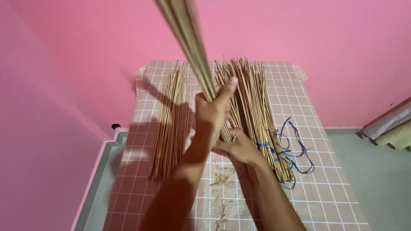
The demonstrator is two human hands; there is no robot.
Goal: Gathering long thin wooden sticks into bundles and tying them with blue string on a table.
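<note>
My left hand (212, 112) is clenched around a bundle of thin tan sticks (185, 34) that rises steeply toward the top of the view, its upper part blurred. Just below it, my right hand (238, 145) grips the lower end of the same bundle. Both hands hover over a table (325, 192) covered with a pink-and-white checked cloth.
A loose pile of sticks (171, 124) lies on the table's left. A larger pile (257, 111) lies on the right, with blue string (295, 149) tangled around its near end. Small stick scraps (220, 179) litter the cloth. Pink walls surround; folded fabric (391, 128) sits at the right edge.
</note>
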